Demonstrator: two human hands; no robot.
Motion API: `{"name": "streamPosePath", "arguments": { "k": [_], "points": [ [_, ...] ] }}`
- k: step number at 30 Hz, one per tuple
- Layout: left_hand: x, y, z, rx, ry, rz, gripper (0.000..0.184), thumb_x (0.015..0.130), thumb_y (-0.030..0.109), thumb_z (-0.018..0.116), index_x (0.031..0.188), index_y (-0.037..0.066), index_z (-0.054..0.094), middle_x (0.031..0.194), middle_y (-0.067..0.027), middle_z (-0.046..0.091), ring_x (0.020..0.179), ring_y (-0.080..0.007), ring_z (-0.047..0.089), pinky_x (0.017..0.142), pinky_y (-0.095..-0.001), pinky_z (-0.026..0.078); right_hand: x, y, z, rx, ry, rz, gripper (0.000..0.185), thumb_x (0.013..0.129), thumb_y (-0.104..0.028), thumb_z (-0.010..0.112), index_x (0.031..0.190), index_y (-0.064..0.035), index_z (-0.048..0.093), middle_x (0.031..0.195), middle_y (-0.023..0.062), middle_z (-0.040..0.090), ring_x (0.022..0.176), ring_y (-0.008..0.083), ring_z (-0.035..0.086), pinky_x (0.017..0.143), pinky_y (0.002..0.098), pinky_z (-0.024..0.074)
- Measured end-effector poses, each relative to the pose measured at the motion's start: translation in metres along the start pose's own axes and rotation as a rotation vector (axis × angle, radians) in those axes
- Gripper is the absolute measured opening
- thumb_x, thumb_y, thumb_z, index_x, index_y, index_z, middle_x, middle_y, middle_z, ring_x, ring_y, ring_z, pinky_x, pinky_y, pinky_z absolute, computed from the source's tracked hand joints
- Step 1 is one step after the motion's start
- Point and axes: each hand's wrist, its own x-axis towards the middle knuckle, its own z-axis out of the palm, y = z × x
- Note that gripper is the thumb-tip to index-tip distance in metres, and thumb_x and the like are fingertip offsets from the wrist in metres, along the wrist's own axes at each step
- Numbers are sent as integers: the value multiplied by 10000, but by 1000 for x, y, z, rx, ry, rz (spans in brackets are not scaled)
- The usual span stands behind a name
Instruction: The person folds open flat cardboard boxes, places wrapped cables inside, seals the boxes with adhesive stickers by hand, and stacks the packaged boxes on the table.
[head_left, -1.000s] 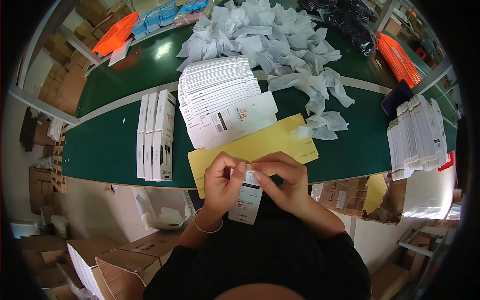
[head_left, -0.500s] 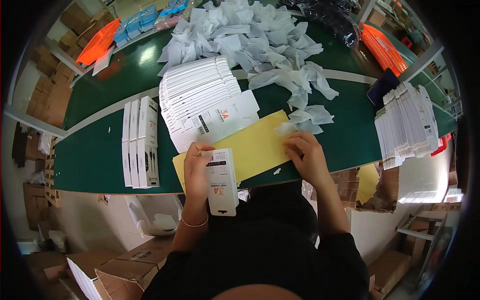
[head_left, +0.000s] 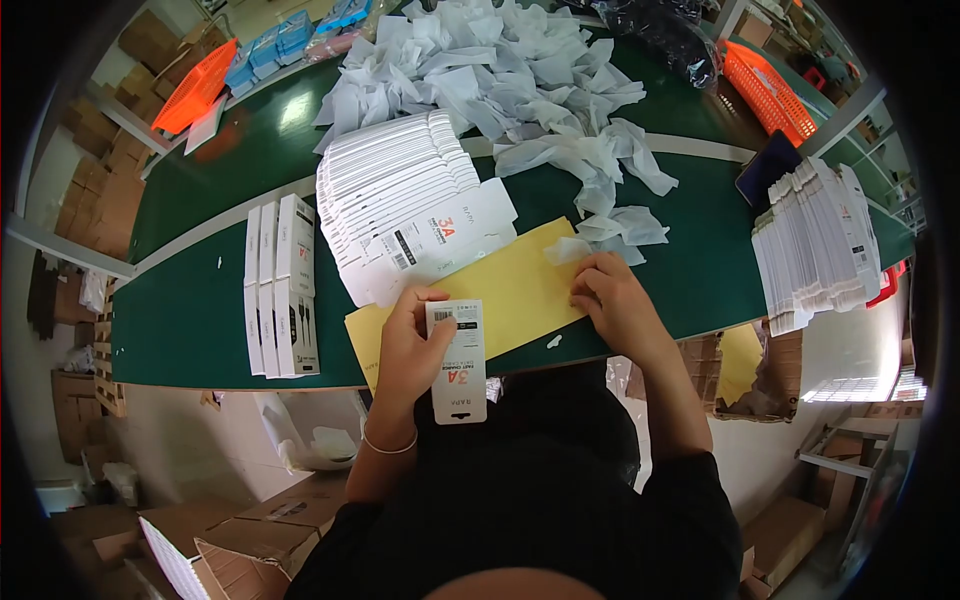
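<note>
My left hand (head_left: 412,340) is wrapped round a slim white data-cable box (head_left: 461,375), held at the table's front edge with its printed face towards me. The thumb lies across that face. My right hand (head_left: 615,305) rests at the right end of a yellow sheet (head_left: 500,300), its fingers curled and pressed together; whatever may be between them is hidden. Just above those fingertips lies a thin whitish translucent piece (head_left: 568,250). Behind the yellow sheet, flat white box blanks (head_left: 400,185) overlap in a fanned row.
Finished white boxes (head_left: 297,330) stand grouped at left on the green table (head_left: 180,330). A heap of crumpled whitish pieces (head_left: 480,70) covers the back. More box blanks (head_left: 815,250) and a dark phone-like object (head_left: 767,170) sit at right. Orange baskets (head_left: 768,92) stand behind.
The box in my left hand has shifted slightly right and turned its printed face more squarely to view. My left thumb now lies across it. My right hand's fingers have closed further.
</note>
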Motion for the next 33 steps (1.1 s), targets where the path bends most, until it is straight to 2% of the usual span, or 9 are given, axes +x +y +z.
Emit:
{"name": "streamPosePath", "arguments": {
  "k": [7, 13, 17, 18, 22, 24, 33],
  "points": [
    [-1, -1, -3, 28, -41, 9, 277, 871, -7, 616, 1141, 1, 558, 961, -160, 681, 769, -188, 643, 681, -267, 508, 11, 6, -1, -134, -137, -82, 124, 842, 15, 681, 925, -6, 592, 1070, 93, 571, 979, 277, 551, 863, 331, 480],
    [-2, 8, -4, 73, -71, 34, 265, 895, 16, 633, 1149, 2, 559, 974, -162, 685, 770, -191, 650, 676, -268, 511, 8, 11, -2, -76, -87, -113, 150, 862, 38, 659, 964, -23, 566, 1025, 85, 565, 932, 245, 560, 849, 304, 476],
    [-2, 7, -4, 142, -96, 76, 273, 909, 29, 644, 1169, 10, 560, 1003, -172, 689, 763, -186, 651, 669, -266, 508, 2, 12, -12, 423, -58, 238, 204, 876, 86, 640, 1018, -29, 548, 989, 72, 557, 887, 187, 562, 843, 275, 466],
    [-2, 7, -3, 142, -96, 77, 273, 909, 29, 644, 1169, 10, 560, 1003, -172, 689, 763, -186, 651, 669, -266, 508, 1, 9, -12, 423, -56, 238, 204, 876, 86, 640, 1018, -29, 548, 989, 72, 557, 887, 187, 562, 843, 275, 466],
    [-5, 8, 5, 46, -179, 200, 303, 904, 30, 660, 1191, 18, 563, 977, -153, 695, 738, -166, 637, 646, -251, 488, 6, -29, 11, 729, 153, 75, 278, 876, 130, 626, 1087, -26, 533, 965, 63, 565, 856, 144, 564, 832, 258, 461],
    [-11, 18, 8, 42, -184, 195, 309, 901, 31, 666, 1194, 20, 566, 958, -142, 694, 725, -157, 626, 639, -247, 477, 9, -46, 22, 773, 151, -22, 354, 864, 146, 632, 1157, -20, 523, 950, 65, 577, 854, 151, 575, 827, 267, 469],
    [-25, 37, 4, 55, -217, 201, 343, 881, 29, 697, 1206, 30, 587, 846, -75, 679, 651, -103, 541, 598, -221, 408, 15, -75, 31, 679, 91, -171, 392, 862, 121, 652, 1213, -18, 545, 938, 70, 607, 840, 161, 586, 794, 262, 472]
  ]
}}
